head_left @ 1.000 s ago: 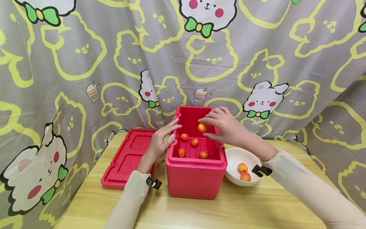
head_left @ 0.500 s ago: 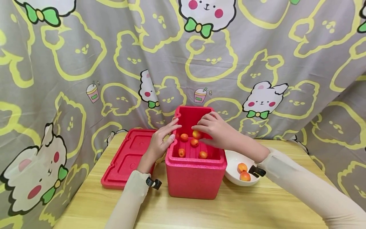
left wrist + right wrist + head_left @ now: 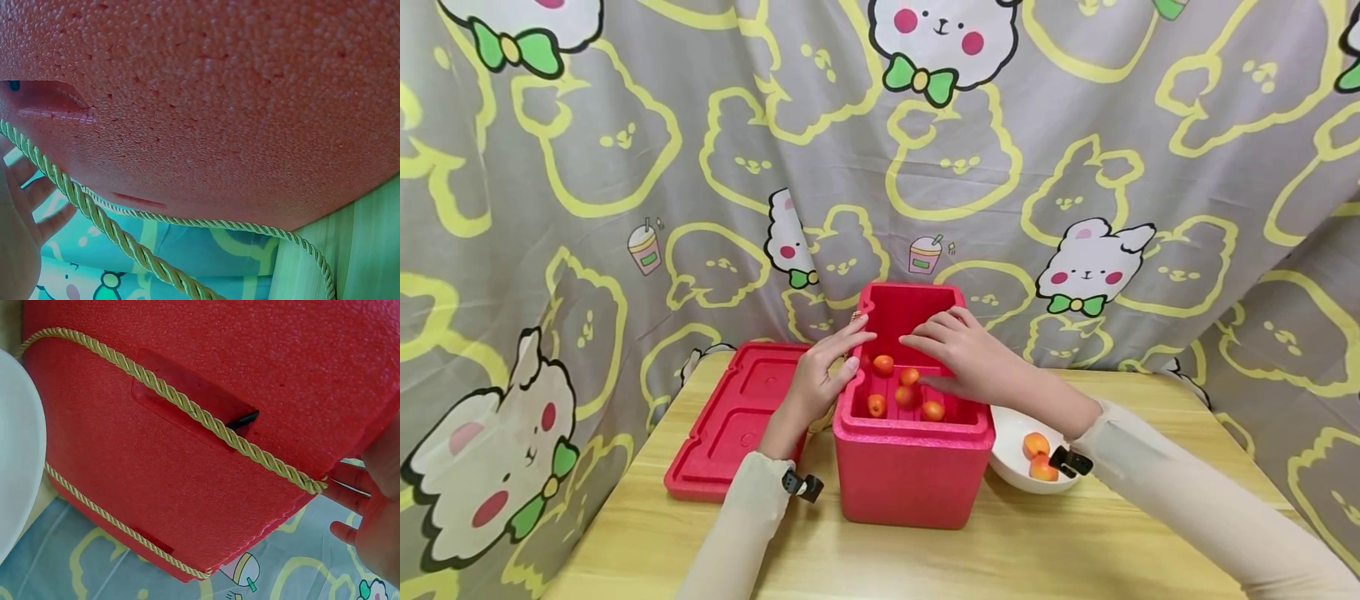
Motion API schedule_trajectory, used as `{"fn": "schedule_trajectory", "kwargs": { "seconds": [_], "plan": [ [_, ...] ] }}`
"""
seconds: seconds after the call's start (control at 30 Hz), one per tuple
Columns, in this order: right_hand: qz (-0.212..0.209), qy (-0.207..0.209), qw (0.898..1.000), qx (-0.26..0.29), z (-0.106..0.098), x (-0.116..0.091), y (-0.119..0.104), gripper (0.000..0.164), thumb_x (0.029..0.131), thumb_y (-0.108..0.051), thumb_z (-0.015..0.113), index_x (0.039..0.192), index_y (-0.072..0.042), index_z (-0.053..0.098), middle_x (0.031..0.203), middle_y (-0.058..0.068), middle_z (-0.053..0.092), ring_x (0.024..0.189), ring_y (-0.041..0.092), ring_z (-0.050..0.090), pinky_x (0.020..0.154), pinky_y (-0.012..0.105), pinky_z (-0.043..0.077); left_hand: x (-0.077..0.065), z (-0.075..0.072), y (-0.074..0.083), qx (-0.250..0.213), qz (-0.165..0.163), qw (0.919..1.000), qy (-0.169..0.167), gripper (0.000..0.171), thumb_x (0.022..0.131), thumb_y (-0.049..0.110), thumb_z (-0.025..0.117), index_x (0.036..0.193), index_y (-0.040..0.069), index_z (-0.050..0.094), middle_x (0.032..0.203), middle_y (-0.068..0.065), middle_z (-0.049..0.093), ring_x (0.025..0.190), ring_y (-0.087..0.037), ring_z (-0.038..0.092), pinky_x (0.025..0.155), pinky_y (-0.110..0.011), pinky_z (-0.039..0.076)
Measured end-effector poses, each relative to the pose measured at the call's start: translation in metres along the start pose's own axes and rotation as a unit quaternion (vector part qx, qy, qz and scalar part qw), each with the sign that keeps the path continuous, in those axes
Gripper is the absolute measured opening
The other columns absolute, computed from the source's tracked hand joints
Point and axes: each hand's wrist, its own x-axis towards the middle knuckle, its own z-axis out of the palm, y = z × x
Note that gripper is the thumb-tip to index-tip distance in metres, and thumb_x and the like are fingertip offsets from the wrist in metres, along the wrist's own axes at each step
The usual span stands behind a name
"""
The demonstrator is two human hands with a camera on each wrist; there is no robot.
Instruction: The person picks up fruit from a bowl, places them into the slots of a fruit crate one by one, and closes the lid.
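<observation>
A red foam box [image 3: 913, 479] stands uncovered on the table, with several small orange-red fruits, possibly apricots, on its floor. The person's left hand [image 3: 823, 371] rests on the box's left rim, fingers stretched out. Over the right side of the opening hangs the right hand [image 3: 962, 354], fingers loosely bent and no fruit seen between them. Just left of its thumb one fruit [image 3: 905, 396] lies beside another [image 3: 909, 377]. The right palm is hidden in the head view. In the right wrist view, a twisted gold cord [image 3: 187, 406] crosses the box's side.
Left of the box lies its red lid [image 3: 730, 425]. A white bowl [image 3: 1009, 468] holding two more fruits stands close against the right side, under the right forearm. A patterned curtain [image 3: 850, 167] hangs behind the wooden table [image 3: 880, 567].
The right hand has lowered a fruit into the box and let it go; that fruit now lies among the others. The left hand has stayed on the rim.
</observation>
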Motion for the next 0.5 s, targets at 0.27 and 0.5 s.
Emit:
{"fn": "schedule_trajectory", "kwargs": {
  "seconds": [0.27, 0.5],
  "plan": [
    [0.008, 0.031, 0.999, 0.002, 0.002, -0.006, 0.003, 0.061, 0.074, -0.031, 0.09, 0.128, -0.011, 0.07, 0.125, 0.01, 0.067, 0.122, 0.029, 0.057, 0.108, 0.058, 0.041, -0.002, 0.0, -0.002, 0.005, 0.005, 1.0, 0.001, 0.046, 0.096, 0.03, 0.057, 0.139, 0.016, 0.064, 0.156, -0.006, 0.051, 0.143, -0.026, 0.05, 0.106, -0.056, 0.051],
    [0.03, 0.081, 0.996, 0.016, 0.002, -0.016, 0.008, 0.061, 0.075, -0.029, 0.089, 0.129, -0.009, 0.069, 0.127, 0.012, 0.064, 0.122, 0.03, 0.053, 0.105, 0.056, 0.041, -0.001, 0.001, -0.002, 0.004, 0.007, 1.0, 0.003, 0.047, 0.097, 0.037, 0.054, 0.138, 0.017, 0.064, 0.156, -0.005, 0.051, 0.144, -0.025, 0.05, 0.106, -0.054, 0.051]
  ]
}}
